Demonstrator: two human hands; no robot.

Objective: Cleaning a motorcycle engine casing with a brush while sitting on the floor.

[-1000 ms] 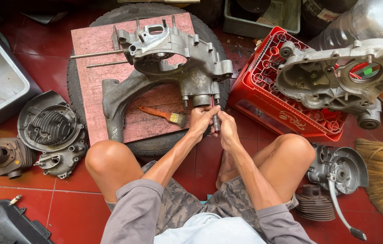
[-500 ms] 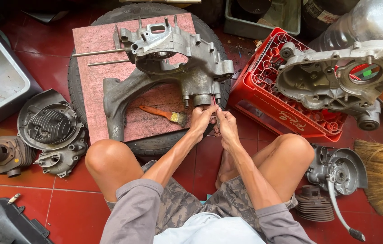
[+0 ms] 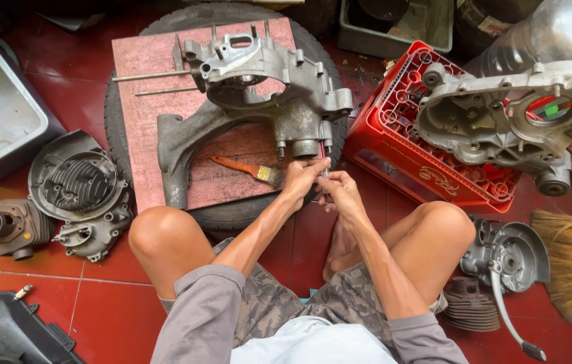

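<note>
Pinching a thin red-handled tool (image 3: 324, 162), the fingers of the left hand (image 3: 301, 178) and right hand (image 3: 341, 190) are pressed together just below the grey engine casing (image 3: 266, 87). That casing is laid on a pink board (image 3: 144, 101) over a tyre (image 3: 232, 216). A paintbrush (image 3: 249, 168) is seen left of the hands, under the casing; a red crate (image 3: 401, 148) is set to its right.

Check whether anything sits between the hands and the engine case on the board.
Nothing visible does. Both the left hand and right hand are already at the near end of the engine case, fingers around a thin red tool by its studs. The paintbrush lies to the left, clear of them.
</note>
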